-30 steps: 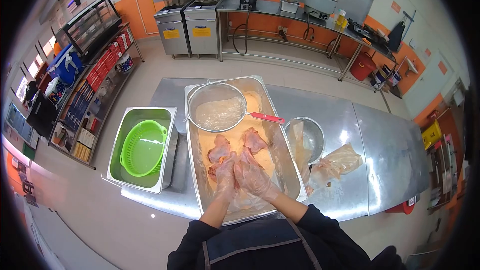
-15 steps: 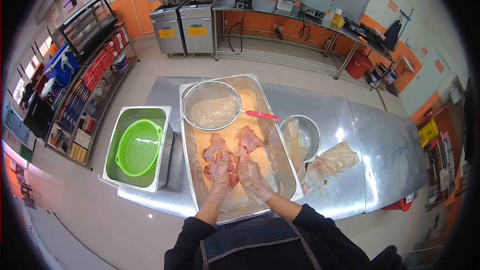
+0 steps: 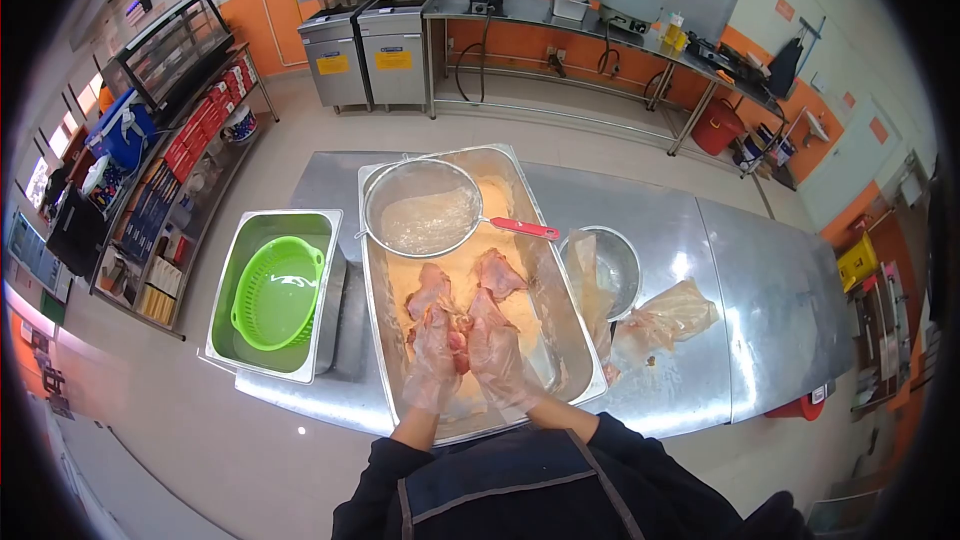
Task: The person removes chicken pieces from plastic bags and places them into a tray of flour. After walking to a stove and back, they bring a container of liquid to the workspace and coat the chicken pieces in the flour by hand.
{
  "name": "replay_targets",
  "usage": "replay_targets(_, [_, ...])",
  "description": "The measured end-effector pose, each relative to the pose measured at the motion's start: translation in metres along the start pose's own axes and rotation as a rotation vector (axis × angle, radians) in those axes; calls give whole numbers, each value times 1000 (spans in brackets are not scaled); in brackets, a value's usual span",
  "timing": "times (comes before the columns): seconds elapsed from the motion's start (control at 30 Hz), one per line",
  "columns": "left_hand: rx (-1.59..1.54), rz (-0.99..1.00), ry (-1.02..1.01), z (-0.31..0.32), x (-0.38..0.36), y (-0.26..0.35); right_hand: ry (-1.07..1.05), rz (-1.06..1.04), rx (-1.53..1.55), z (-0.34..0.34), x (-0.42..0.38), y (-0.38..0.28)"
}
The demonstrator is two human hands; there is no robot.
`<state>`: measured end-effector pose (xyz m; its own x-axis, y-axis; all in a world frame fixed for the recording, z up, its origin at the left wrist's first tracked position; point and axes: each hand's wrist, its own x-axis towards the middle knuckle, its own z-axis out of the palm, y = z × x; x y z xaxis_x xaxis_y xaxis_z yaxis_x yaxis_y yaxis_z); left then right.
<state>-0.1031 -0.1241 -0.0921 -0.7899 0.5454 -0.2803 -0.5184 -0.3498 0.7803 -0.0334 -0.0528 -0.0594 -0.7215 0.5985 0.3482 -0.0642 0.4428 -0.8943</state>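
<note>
Clear film gloves covered the left hand and right hand, cupped against raw meat in the near half of the steel tray; finger closure I could not tell. Judged risks: slick film letting meat slip; a knock to the overhanging red handle tipping the far strainer.

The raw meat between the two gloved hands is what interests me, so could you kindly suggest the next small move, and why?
Perhaps turn the raw meat over in the pale orange powder: the left hand and right hand flank it, powder lies nearby, yet its visible surface looks mostly red.
</note>
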Motion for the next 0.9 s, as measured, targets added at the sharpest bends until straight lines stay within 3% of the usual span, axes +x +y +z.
replay_targets(0.07, [-199,-80,-52,-8,2,-9,-143,20,-62,-8,8,-3])
replay_targets(0.2, [-504,-128,-80,8,2,8,-3,85,186,3,14,-5])
replay_targets(0.3, [-413,-147,-112,-14,7,4,-26,-21,-19,3,14,-5])
replay_targets(0.37, [-194,-147,-108,-32,24,-5,-122,-96,-239,-9,18,4])
replay_targets(0.47, [94,-171,-25,-27,34,-5,-103,-317,-593,-21,27,13])
replay_targets(0.53, [47,-302,11,7,14,13,-198,-524,-978,-32,25,0])
replay_targets(0.63, [-125,-252,152,26,11,1,-185,-694,-992,-16,12,24])
replay_targets(0.7, [-52,-61,188,32,8,1,-216,-468,-886,-6,8,19])
replay_targets(0.77, [-13,-35,169,27,8,-1,-208,-222,-645,-2,7,19])
replay_targets(0.83, [-3,-165,85,12,14,-1,-145,39,-272,2,15,30])
replay_targets(0.9, [-44,-133,99,12,14,-4,-62,-68,-291,9,14,47])
